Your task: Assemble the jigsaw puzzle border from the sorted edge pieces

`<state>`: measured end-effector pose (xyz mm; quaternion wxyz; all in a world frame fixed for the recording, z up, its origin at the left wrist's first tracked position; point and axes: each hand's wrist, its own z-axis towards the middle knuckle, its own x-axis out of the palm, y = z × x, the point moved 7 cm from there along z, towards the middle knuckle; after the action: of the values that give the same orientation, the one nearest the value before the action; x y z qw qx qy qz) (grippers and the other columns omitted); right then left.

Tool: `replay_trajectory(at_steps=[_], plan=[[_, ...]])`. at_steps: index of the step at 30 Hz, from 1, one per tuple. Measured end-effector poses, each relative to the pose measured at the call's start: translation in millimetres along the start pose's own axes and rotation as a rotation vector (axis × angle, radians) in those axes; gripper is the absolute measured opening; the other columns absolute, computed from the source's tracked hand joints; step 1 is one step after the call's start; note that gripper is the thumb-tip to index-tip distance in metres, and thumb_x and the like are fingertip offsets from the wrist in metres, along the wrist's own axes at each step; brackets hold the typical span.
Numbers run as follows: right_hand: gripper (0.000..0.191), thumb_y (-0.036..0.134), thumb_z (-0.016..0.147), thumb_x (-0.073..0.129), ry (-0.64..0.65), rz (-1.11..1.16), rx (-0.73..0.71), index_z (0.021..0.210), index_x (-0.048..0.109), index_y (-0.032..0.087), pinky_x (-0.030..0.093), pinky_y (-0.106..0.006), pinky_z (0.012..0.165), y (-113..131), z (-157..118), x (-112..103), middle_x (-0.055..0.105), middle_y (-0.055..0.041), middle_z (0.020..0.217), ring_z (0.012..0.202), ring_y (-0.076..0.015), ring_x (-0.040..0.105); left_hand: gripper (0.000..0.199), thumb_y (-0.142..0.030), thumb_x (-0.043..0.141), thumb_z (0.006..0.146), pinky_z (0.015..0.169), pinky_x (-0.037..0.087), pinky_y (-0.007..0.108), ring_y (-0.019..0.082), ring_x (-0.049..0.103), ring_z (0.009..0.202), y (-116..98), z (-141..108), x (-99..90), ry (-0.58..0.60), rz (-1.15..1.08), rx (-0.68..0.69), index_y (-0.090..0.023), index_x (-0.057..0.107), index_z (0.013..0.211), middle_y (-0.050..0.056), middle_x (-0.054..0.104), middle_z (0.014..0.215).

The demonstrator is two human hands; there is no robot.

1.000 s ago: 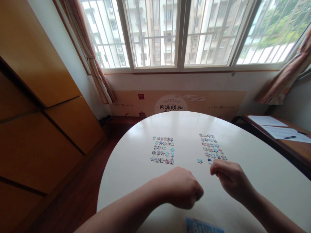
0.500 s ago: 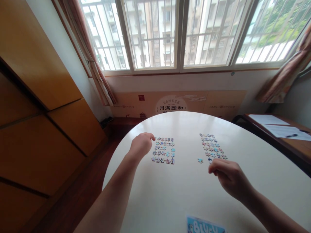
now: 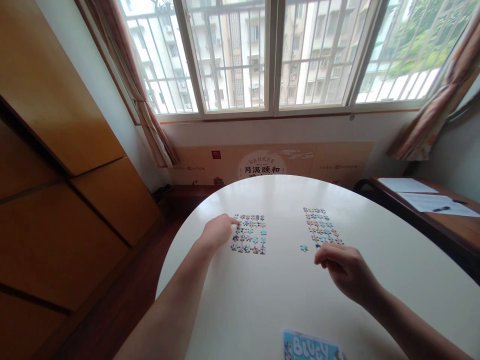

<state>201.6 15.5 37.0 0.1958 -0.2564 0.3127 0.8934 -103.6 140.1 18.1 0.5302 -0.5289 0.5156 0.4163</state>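
Observation:
On the white round table, my left hand (image 3: 218, 231) reaches in from the left. Its index finger is stretched out onto the left end of an upper row of the left block of jigsaw puzzle pieces (image 3: 248, 238); the other fingers look curled under. My right hand (image 3: 339, 267) rests with bent fingers just below the right block of puzzle pieces (image 3: 323, 225), partly covering its lowest row. Whatever those fingers hold, if anything, is hidden. A single blue puzzle piece (image 3: 303, 247) lies apart, left of that hand.
A blue card or box reading "BLUEY" (image 3: 312, 346) lies at the near edge of view. The round white table (image 3: 240, 305) has its curved far edge before a printed panel (image 3: 210, 167). At right, a brown desk (image 3: 446, 195) carries papers and pens.
My left index finger has moved from the top row's left end down to the row beneath it. My right hand keeps nearly the same place and shape; the view has shifted slightly.

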Motion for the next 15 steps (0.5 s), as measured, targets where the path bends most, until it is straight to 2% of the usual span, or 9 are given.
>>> replay_trajectory(at_steps=[6, 11, 15], plan=[[0.032, -0.002, 0.069, 0.037, -0.001, 0.005, 0.008, 0.071, 0.061, 0.019, 0.044, -0.019, 0.054, 1, 0, 0, 0.057, 0.0028, 0.059, 0.054, -0.0099, 0.055, 0.051, -0.009, 0.05, 0.079, 0.087, 0.05, 0.029, 0.025, 0.067, 0.108, 14, -11, -14.8, 0.075, 0.067, -0.142, -0.032, 0.075, 0.118, 0.006, 0.07, 0.128], [0.033, -0.002, 0.069, 0.036, 0.006, -0.01, 0.009, 0.072, 0.061, 0.019, 0.045, -0.02, 0.054, 0, 0, -1, 0.057, 0.0024, 0.06, 0.055, -0.0104, 0.056, 0.043, -0.014, 0.053, 0.079, 0.089, 0.051, 0.035, 0.028, 0.067, 0.109, 13, -26, -22.4, 0.17, 0.142, -0.142, -0.028, 0.076, 0.112, 0.01, 0.071, 0.123], [0.034, -0.003, 0.069, 0.036, -0.003, -0.002, -0.001, 0.072, 0.061, 0.019, 0.044, -0.019, 0.055, 2, 1, -3, 0.058, 0.003, 0.06, 0.054, -0.0095, 0.056, 0.026, -0.018, 0.058, 0.076, 0.082, 0.053, 0.04, 0.033, 0.07, 0.097, 8, -37, -23.3, 0.235, 0.201, -0.132, -0.018, 0.078, 0.093, 0.017, 0.074, 0.105]])
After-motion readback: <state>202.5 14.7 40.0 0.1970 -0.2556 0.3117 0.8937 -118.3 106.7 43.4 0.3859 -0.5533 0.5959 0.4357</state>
